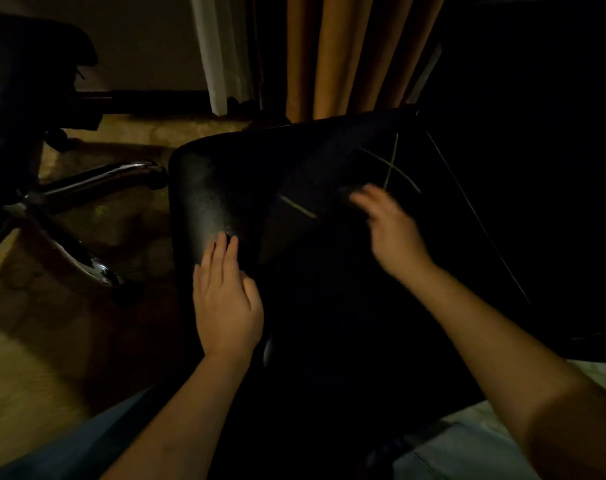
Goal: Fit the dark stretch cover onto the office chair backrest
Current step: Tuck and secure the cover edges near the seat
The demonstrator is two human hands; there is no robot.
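Note:
The black backrest [211,188] lies tilted in front of me, its bare left part faintly shiny. A dark stretch cover [332,161] with thin pale lines lies over its right part. My left hand [227,299] rests flat on the backrest's left side, fingers straight, next to the cover's edge. My right hand [388,226] is blurred, fingers spread loosely over the cover near the pale crossed lines; whether it pinches fabric I cannot tell.
An office chair base with chrome legs [97,181] and its dark seat [27,64] stand at the left on a tan carpet [34,368]. Orange and white curtains [332,53] hang behind. A pale surface [467,438] shows at the lower right.

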